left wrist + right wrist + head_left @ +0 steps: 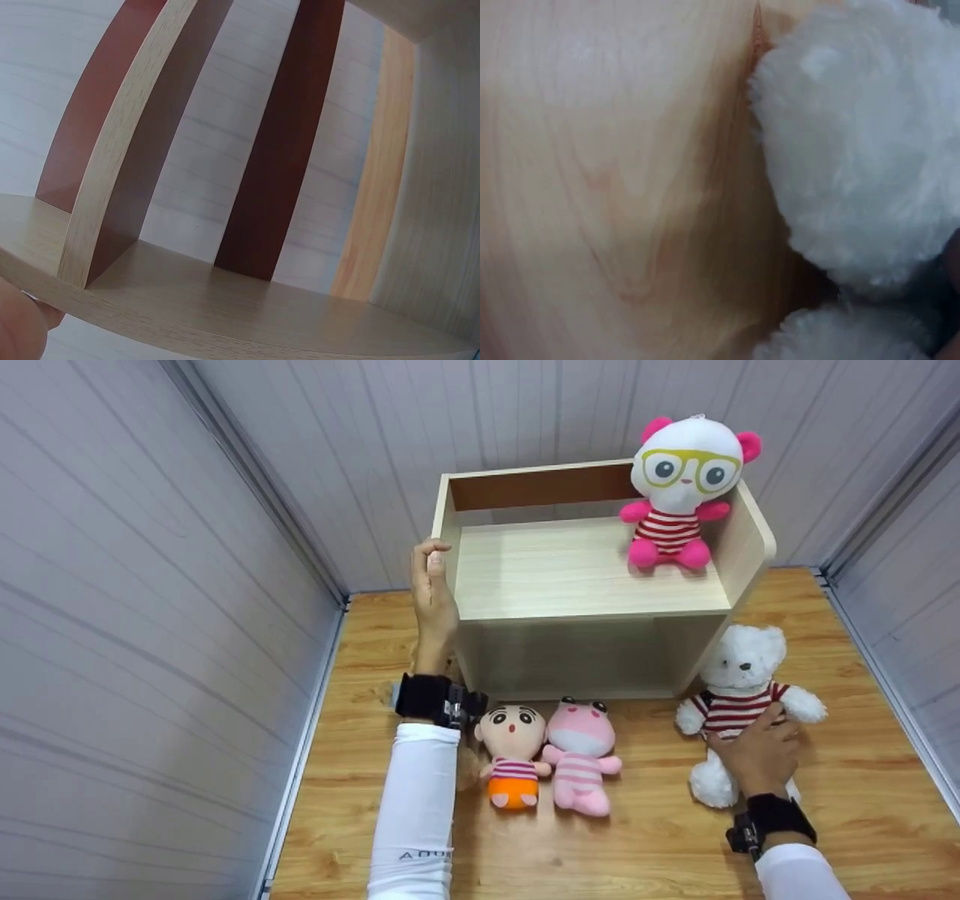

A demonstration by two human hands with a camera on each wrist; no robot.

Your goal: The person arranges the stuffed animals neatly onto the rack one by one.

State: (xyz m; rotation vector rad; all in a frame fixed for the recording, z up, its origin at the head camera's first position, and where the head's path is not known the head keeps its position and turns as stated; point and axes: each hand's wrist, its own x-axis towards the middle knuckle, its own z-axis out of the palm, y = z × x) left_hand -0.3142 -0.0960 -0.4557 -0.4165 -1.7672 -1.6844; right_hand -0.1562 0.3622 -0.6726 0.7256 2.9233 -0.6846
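In the head view my left hand (pixel 435 596) is raised at the left side panel of a pale wooden shelf (pixel 555 574), fingertips bent over its front edge. The left wrist view shows that panel (pixel 187 300) close up, with part of the hand outside it. My right hand (pixel 761 754) grips the lower body of a white teddy bear (pixel 742 660) in a red-and-white striped sweater, upright on the floor at the shelf's right. White fur (pixel 855 150) fills much of the right wrist view; the fingers are mostly hidden there.
A pink-and-white panda plush (pixel 686 472) with yellow glasses sits on the shelf's upper right. In front lie a boy doll (pixel 514 757) in orange shorts and a pink frog plush (pixel 581 761). Something brown and fuzzy (pixel 469 769) is partly hidden by my left arm. Grey walls (pixel 150 622) surround the wooden floor.
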